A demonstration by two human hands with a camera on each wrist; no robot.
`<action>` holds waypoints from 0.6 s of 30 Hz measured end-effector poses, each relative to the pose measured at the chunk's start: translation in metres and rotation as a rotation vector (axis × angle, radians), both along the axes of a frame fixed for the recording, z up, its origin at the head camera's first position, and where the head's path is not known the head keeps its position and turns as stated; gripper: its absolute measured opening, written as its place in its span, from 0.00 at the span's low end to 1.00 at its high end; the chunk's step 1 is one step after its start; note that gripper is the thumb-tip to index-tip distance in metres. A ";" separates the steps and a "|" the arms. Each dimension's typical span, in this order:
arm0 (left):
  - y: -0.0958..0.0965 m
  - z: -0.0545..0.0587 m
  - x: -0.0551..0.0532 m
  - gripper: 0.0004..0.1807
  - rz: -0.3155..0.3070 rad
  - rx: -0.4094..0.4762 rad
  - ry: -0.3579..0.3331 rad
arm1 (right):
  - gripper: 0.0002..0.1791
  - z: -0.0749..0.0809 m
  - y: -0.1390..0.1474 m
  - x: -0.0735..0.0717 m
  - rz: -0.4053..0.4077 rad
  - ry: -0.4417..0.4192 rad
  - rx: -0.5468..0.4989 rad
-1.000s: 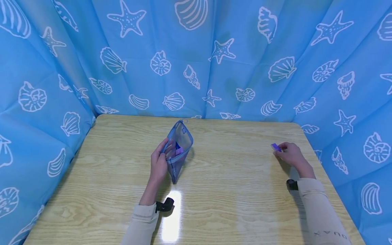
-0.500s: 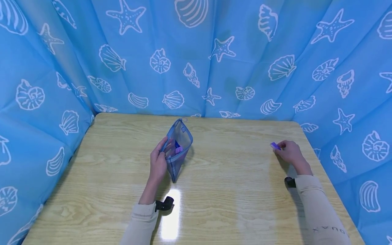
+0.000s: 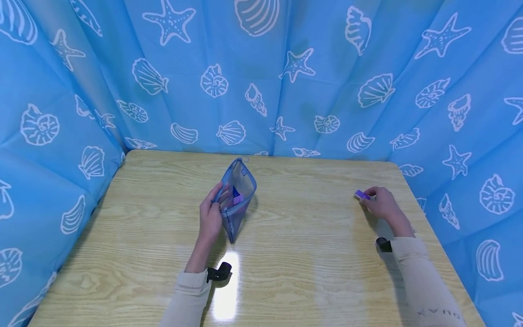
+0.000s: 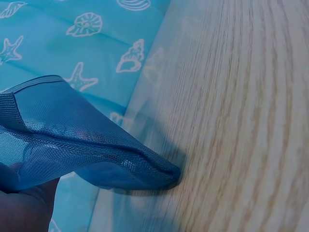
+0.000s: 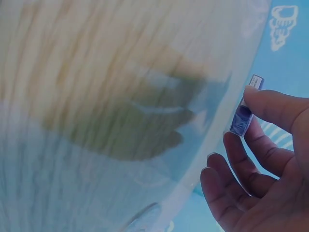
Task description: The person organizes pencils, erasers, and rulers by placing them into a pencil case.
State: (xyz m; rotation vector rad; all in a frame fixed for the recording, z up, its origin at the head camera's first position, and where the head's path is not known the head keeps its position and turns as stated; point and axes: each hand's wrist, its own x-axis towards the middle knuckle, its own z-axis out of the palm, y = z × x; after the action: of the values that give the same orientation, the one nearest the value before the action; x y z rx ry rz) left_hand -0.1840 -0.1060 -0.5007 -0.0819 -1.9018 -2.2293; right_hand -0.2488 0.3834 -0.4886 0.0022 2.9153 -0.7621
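Observation:
My left hand [image 3: 210,218] grips the near left side of a blue mesh zip pouch [image 3: 241,218], whose mouth gapes upward. Through the mouth I see a pinkish-purple piece [image 3: 238,199] and something dark blue, both partly hidden. In the left wrist view the mesh pouch [image 4: 96,145] tapers to a corner close to the tabletop. On the right, my right hand [image 3: 382,203] pinches a small purple box [image 3: 361,195] between thumb and fingers above the table. The right wrist view shows that purple box [image 5: 241,121] with a white label at one end.
A wood-grain table [image 3: 302,254] lies under both hands. Blue curtains [image 3: 261,68] with white shell and starfish prints stand behind it and at both sides. Each wrist carries a black camera, such as the left wrist camera [image 3: 220,271]. A bright glare patch shows near the front.
My right hand, holding the purple box, has moved slightly left. The left hand keeps its grip on the pouch, nearly still. The head view has shifted a little.

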 end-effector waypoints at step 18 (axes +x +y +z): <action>0.000 0.000 0.002 0.32 -0.008 0.002 0.000 | 0.20 0.009 -0.033 0.016 0.029 0.017 -0.094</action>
State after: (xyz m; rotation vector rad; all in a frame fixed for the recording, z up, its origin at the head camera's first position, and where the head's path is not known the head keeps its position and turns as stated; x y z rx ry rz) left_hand -0.1823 -0.1062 -0.5004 -0.0890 -1.9023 -2.2367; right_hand -0.2329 0.3507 -0.4792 -0.0552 2.8852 -0.8979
